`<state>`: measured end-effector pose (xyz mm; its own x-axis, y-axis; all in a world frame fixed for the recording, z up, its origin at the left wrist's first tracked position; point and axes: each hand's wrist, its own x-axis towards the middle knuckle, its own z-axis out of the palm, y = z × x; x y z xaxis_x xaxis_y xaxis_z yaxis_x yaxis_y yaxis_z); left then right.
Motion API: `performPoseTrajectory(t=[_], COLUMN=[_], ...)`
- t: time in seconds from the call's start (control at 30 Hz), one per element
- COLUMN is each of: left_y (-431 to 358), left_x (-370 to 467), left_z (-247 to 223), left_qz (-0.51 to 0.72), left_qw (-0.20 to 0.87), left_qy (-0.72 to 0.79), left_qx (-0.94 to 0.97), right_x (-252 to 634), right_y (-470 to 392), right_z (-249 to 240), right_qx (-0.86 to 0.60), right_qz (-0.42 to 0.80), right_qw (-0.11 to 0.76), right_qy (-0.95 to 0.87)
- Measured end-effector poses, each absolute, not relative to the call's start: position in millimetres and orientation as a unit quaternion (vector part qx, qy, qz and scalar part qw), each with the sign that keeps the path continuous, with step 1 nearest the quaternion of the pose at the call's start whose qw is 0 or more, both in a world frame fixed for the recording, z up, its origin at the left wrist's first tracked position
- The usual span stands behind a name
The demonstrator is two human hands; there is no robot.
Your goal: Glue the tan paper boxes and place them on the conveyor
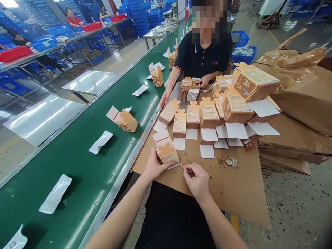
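Note:
My left hand [155, 166] is closed around a small orange-brown carton [168, 151], thumb along its near edge. The carton tilts over the cardboard sheet [241, 186], its white flap with a red strip raised at the far end. A thin pale stick [181, 165] sits pinched in my right hand [196, 179]. Its tip is at the carton's near right corner, and I cannot tell whether it touches. Right of that hand, a small clear round dish [231, 161] rests on the sheet beside dark specks.
Several cartons with white flaps [207, 112] are stacked ahead. On my left runs a green conveyor belt [85, 180] with silver pouches [101, 142] and open cartons [124, 120]. A co-worker [204, 57] sits opposite, by flat cartons [189, 89]. Brown paper-wrapped bundles [298, 93] stand right.

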<state>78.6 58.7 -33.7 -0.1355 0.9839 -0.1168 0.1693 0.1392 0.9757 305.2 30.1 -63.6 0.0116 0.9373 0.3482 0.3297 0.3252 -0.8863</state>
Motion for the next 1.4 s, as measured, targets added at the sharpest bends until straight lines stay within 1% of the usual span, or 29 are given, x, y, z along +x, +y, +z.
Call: performPoseTrajectory(t=[0.27, 0.4, 0.47, 0.57, 0.67, 0.8, 0.87, 0.93, 1.07, 1.1, 1.17, 1.27, 1.33, 1.4], left_y=[38, 39, 36, 25, 14, 21, 27, 25, 6, 7, 26, 102, 167, 222], left_x=[92, 92, 79, 35, -22, -75, -86, -87, -69, -62, -45, -16, 3, 19], left_z=[-54, -52, -45, -33, -25, -23, -28, -37, -61, -63, -58, -27, 1, 24], left_qz=[0.429, 0.392, 0.376, 0.364, 0.389, 0.407, 0.411, 0.446, 0.566, 0.585, 0.606, 0.599, 0.546, 0.440], left_qw=[0.365, 0.329, 0.283, 0.182, 0.102, 0.080, 0.083, 0.066, -0.052, -0.068, -0.054, 0.052, 0.146, 0.273], left_qy=[0.640, 0.668, 0.712, 0.809, 0.867, 0.886, 0.883, 0.864, 0.771, 0.744, 0.698, 0.659, 0.671, 0.695], left_qx=[0.523, 0.541, 0.522, 0.425, 0.295, 0.210, 0.212, 0.224, 0.286, 0.314, 0.378, 0.452, 0.480, 0.498], right_x=[358, 362, 362, 367, 373, 370, 368, 371, 398, 406, 421, 435, 441, 446], right_y=[-2, -10, -12, -16, -20, -18, -15, -14, -16, -16, -15, -7, -1, 4], right_z=[-39, -30, -26, -24, -25, -27, -25, -22, -17, -15, -13, -9, -8, -9], right_qx=[-0.513, -0.497, -0.489, -0.493, -0.498, -0.481, -0.473, -0.471, -0.495, -0.504, -0.517, -0.532, -0.550, -0.574], right_qz=[0.261, 0.260, 0.257, 0.251, 0.252, 0.248, 0.246, 0.241, 0.200, 0.187, 0.159, 0.116, 0.095, 0.081], right_qw=[0.556, 0.571, 0.575, 0.575, 0.570, 0.573, 0.573, 0.572, 0.583, 0.585, 0.583, 0.581, 0.579, 0.573], right_qy=[-0.599, -0.600, -0.604, -0.603, -0.603, -0.615, -0.622, -0.627, -0.612, -0.607, -0.606, -0.606, -0.594, -0.579])
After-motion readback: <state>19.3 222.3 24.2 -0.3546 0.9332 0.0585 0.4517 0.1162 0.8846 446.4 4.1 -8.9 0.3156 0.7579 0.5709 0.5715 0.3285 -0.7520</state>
